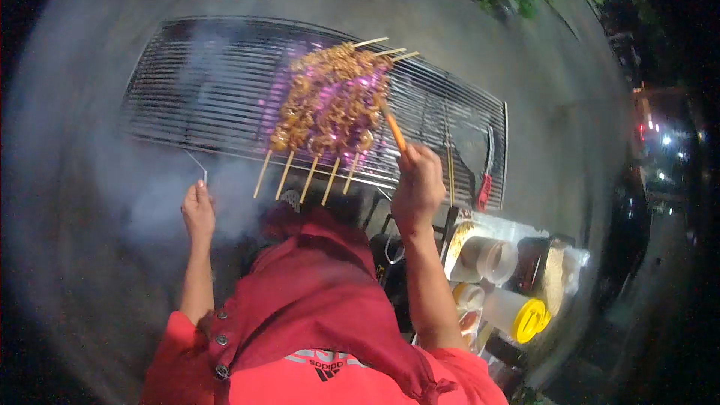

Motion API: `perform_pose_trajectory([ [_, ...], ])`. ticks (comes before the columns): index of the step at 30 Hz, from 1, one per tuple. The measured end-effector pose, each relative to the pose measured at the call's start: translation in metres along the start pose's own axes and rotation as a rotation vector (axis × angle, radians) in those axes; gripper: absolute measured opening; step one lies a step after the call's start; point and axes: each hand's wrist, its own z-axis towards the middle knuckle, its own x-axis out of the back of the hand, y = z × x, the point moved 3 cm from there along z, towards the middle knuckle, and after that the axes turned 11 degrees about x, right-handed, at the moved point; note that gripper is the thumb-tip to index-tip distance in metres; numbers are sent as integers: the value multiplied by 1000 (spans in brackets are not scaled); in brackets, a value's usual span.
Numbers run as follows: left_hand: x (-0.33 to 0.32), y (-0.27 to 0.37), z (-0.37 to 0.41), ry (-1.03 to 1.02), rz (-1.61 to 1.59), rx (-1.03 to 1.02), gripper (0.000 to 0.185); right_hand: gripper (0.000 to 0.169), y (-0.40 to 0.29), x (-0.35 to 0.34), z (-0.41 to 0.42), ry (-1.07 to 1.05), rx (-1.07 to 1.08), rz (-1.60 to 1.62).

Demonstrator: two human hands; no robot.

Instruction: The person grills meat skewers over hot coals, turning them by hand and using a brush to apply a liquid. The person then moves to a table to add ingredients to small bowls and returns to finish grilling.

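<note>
Several skewers of meat (337, 95) lie across the metal grill grate (225, 90), over a purplish glow, their wooden sticks jutting past the near edge. My right hand (418, 185) is closed around an orange-handled tool (395, 129), whose far end reaches the right side of the meat; its tip is hard to make out, perhaps a brush. Left of the skewers, below the grate's near edge, my left hand (198, 208) grips a thin metal rod or handle (203, 173) that runs up toward the grill's edge.
Tongs with a red handle (484, 191) rest at the grate's right end, near thin sticks (450, 163). Right of my right forearm stand a plastic tub (495, 260), a jar with a yellow lid (529, 320) and a tray with sauce stains (461, 242). Smoke drifts over the left side.
</note>
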Motion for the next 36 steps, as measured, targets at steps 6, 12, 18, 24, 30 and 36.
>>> perform_pose_trajectory([
  [6, 4, -13, 14, 154, 110, -140, 45, 20, -3, 66, -38, -44, -7, 30],
  [12, 6, -27, 30, 56, -39, 1, 45, 14, 97, 279, -147, 783, -792, -415],
  [18, 1, -22, 32, -11, -99, 150, 44, 16, 184, 343, -300, 376, -937, -934],
  [24, 3, -17, 20, 49, -143, 113, 42, 16, 223, 372, -402, 710, -1125, -634],
  [30, 2, -2, 6, 159, -55, 11, 45, 41, 179, 315, -295, 1209, -991, 1093],
  [36, 2, 3, 2, 237, 92, 21, 49, 14, 141, 93, -106, 454, -1098, 998],
])
